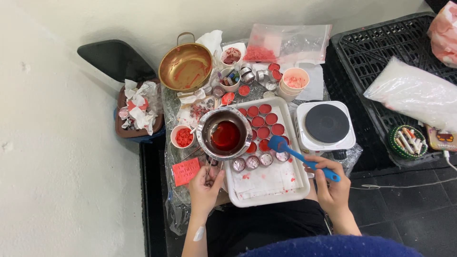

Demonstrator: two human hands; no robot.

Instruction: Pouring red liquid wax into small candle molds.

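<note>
The left hand [205, 186] has its fingers clamped on the handle of a steel melting pot of red liquid wax [224, 133], held above the white rectangular tray [266, 192]; the handle is mostly hidden. The right hand [331, 183] grips a blue silicone spatula [299, 156], blade over the tray's right edge. Four unfilled small tins [259, 161] show; the pot covers some red-filled ones [264, 120].

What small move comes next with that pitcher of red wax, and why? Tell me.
Probably tip the steel pitcher, held by the left hand, over the unfilled tins on the white tray; the right hand holds the blue spatula beside them.
</note>
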